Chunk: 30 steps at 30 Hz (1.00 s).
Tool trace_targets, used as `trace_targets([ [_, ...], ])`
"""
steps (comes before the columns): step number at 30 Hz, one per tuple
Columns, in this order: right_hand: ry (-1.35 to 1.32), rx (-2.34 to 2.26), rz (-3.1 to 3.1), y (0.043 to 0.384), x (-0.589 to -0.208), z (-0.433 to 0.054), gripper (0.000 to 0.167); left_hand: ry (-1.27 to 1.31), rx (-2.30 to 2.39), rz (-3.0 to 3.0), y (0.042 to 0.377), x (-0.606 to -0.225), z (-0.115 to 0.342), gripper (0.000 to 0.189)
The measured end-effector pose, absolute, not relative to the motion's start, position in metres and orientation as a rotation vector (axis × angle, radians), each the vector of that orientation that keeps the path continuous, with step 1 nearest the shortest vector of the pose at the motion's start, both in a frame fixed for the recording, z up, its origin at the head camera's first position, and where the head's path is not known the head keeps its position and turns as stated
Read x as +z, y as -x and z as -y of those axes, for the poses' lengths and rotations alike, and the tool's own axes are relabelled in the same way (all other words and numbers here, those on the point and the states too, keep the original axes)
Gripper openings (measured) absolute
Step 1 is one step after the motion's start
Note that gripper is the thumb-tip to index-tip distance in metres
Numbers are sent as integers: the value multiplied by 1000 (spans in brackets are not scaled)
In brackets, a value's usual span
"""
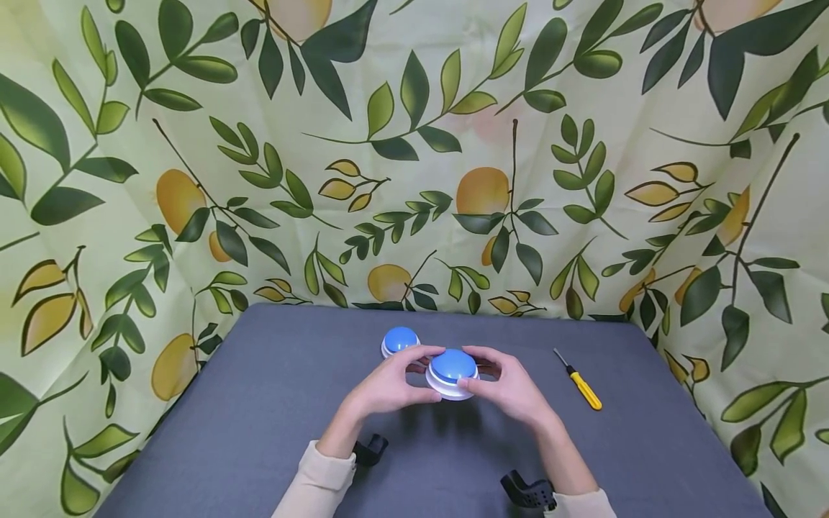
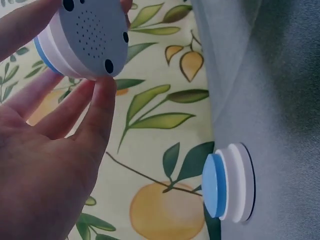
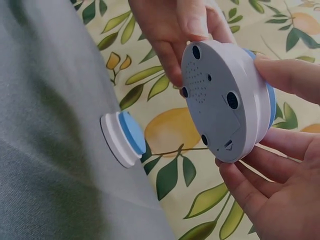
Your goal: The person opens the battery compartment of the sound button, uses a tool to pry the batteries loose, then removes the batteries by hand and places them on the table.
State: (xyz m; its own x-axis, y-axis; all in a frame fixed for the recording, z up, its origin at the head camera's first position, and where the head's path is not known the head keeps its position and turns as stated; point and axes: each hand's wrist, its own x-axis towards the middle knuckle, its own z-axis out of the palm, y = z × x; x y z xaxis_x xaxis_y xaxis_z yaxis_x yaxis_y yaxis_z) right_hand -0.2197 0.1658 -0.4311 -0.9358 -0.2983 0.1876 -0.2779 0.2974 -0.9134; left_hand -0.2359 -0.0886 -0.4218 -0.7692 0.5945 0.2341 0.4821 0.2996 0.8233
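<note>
The left hand (image 1: 383, 383) and right hand (image 1: 518, 388), fingers part-curled, grip the rim of the round blue-and-white plastic button (image 1: 453, 365) above the grey cloth-covered table (image 1: 259, 432), where even, light pressure should best steady it.

Cream sleeves (image 1: 312, 480) — loose-looking at the cuffs — and black, curved wrist mounts (image 1: 527, 492), the right one perforated.

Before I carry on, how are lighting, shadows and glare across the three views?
Head view: brightest, small glare spot on the farther blue button, soft shadows on the table below the held button; left wrist view: dimmer, a dark shadow on the table; right wrist view: also dim, a dark shadow band down the table.
</note>
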Motion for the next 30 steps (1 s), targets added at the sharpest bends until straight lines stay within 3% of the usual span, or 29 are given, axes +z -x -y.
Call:
trace_targets([
  [17,526,-1791,-2510,215,-421,-169,53,-1006,1545,-2366,242,-422,84,60],
  [30,615,-1838,-2396,217,-420,-165,60,-958,1733,-2300,245,-422,86,47],
])
